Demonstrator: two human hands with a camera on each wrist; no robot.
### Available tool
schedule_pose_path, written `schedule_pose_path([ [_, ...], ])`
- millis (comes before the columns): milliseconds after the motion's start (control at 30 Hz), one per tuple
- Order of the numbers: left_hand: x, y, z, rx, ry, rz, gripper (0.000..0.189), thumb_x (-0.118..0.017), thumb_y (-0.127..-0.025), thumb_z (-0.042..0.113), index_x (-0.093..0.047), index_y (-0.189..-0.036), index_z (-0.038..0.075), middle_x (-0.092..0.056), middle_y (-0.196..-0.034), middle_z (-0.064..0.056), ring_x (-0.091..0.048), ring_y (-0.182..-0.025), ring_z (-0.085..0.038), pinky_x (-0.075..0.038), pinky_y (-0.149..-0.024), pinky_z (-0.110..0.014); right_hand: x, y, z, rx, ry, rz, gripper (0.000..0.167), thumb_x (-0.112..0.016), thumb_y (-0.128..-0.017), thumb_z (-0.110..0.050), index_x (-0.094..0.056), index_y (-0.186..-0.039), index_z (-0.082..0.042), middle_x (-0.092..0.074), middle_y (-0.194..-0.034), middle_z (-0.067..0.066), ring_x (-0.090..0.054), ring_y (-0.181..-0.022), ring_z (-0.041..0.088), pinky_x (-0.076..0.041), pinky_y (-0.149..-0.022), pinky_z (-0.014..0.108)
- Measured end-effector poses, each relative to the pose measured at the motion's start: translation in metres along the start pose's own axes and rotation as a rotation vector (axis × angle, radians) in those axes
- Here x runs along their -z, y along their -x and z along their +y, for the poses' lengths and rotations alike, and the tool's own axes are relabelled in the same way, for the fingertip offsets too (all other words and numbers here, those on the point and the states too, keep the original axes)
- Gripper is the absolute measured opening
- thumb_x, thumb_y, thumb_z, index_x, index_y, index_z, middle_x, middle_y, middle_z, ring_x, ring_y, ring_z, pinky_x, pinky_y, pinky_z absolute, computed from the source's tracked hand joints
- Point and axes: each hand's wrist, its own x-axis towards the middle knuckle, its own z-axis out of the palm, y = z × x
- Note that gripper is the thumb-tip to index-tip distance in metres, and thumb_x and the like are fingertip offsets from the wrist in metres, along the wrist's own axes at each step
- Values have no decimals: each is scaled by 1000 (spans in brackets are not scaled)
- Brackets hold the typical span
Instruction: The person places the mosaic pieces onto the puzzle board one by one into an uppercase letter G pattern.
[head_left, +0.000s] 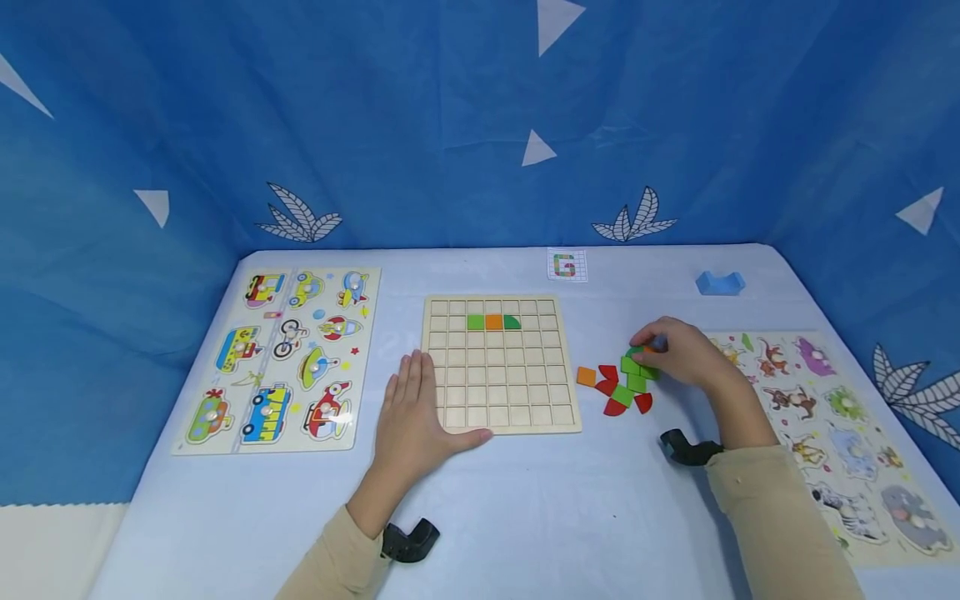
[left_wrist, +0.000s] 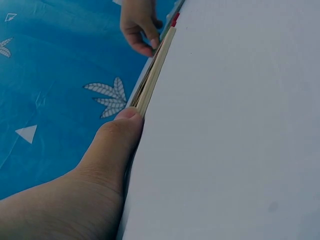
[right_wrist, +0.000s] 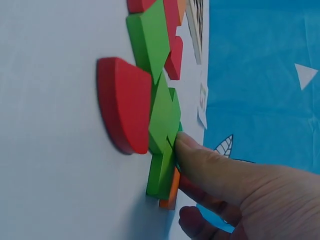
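A wooden grid board (head_left: 496,357) lies flat on the table. In its second row sit a light green square (head_left: 476,322), an orange square (head_left: 493,322) and a dark green quarter-circle (head_left: 512,322). My left hand (head_left: 411,412) rests along the board's left side, fingers straight, thumb (left_wrist: 112,145) at the near edge. To the right of the board, my right hand (head_left: 686,354) reaches into the loose pieces, thumb and forefinger pinching a dark green quarter-circle block (head_left: 634,352). Around it lie light green squares (right_wrist: 161,117), red quarter-circles (right_wrist: 125,105) and orange squares (head_left: 587,377).
A small pattern card (head_left: 567,265) showing a coloured G lies behind the board. Left stands a vehicle puzzle board (head_left: 288,375); right, an animal puzzle board (head_left: 832,417), partly under the right arm. A blue notched block (head_left: 720,284) is at the back right.
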Motion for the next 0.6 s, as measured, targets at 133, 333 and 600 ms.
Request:
schedule_pose_path([
  [133, 0, 0, 0, 5, -4, -4, 144, -60, -60, 93, -8, -159, 2, -5, -168, -14, 0, -156, -29, -10, -126, -50, 0, -2, 2, -4, 0, 2, 23, -75, -89, -19, -66, -109, -11, -63, -107, 13, -52, -96, 28, -50, -79, 38],
  [333, 1, 0, 0, 3, 3, -6, 143, -60, -60, 92, -8, -159, 2, -4, -168, -14, 0, -156, -29, -9, -126, -50, -1, -6, 0, 5, -14, 15, 20, -74, -89, -18, -65, -107, -13, -64, -107, 11, -53, -97, 28, -50, -81, 37],
  [600, 2, 0, 1, 2, 1, -8, 144, -62, -60, 91, -9, -159, 1, -4, -168, -15, -1, -156, -31, -11, -126, -50, -3, -17, -12, 20, -128, 24, 24, -72, -92, -24, -64, -111, -14, -61, -107, 11, -52, -94, 28, -51, -70, 29],
])
